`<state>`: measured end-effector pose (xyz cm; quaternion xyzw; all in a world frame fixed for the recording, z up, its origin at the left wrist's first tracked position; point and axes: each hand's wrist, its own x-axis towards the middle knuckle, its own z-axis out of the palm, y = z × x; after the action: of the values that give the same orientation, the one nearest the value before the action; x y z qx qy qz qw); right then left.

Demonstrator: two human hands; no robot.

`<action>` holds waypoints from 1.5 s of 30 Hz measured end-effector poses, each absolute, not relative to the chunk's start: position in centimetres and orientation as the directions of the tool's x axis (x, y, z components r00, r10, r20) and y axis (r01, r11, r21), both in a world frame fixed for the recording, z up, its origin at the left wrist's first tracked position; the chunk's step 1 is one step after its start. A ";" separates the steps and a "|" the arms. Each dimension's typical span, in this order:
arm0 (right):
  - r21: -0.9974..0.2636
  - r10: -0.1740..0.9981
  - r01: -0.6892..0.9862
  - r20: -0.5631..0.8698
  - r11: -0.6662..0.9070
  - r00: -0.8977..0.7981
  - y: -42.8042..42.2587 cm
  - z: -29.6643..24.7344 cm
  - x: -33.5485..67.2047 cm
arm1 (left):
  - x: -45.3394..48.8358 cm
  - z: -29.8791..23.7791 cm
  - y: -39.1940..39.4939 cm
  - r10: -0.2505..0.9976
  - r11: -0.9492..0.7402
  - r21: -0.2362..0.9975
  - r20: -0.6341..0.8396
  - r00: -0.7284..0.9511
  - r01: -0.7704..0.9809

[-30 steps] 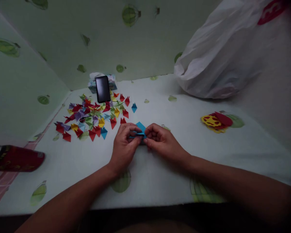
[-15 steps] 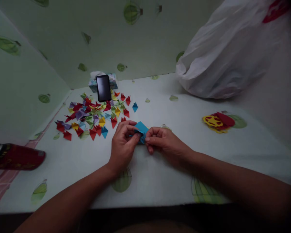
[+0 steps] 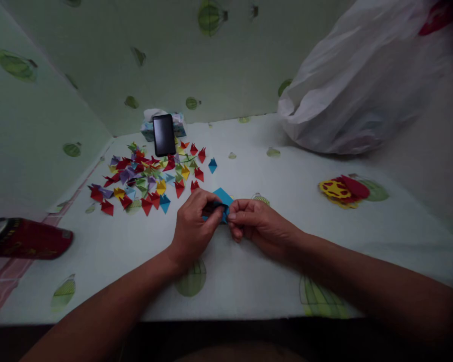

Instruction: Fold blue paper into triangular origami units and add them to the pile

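Note:
A small piece of blue paper [image 3: 222, 197] is pinched between both hands at the middle of the table, partly folded, with one corner sticking up behind my fingers. My left hand [image 3: 194, 229] grips its left side with thumb and fingertips closed. My right hand [image 3: 254, 223] holds the right side, fingers curled in a pinch. Much of the paper is hidden by my fingers. To the left behind my hands lies a scatter of several folded paper triangles [image 3: 151, 176] in red, yellow, blue, green and purple.
A black phone [image 3: 163, 134] leans against a tissue box [image 3: 179, 123] at the back. A red can [image 3: 26, 239] lies at the left edge. A big white plastic bag [image 3: 358, 85] fills the back right. A stack of red and yellow paper [image 3: 342, 189] lies right.
Both hands have stayed at the same spot, working the blue paper; its shape between the fingers has narrowed and less of it shows. The view has shifted slightly.

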<state>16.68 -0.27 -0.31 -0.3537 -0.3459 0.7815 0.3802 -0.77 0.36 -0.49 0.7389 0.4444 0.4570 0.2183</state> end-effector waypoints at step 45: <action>-0.977 0.925 -0.098 -0.142 -0.187 -0.352 0.1 -0.7 17.3 | -0.9 0.1 0.4 0.966 -0.081 0.981 0.034 0.257 0.175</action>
<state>17.29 0.11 -0.72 -0.4118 -0.5021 0.6511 0.3928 -0.86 0.37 0.14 0.6179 0.4615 0.3984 0.4965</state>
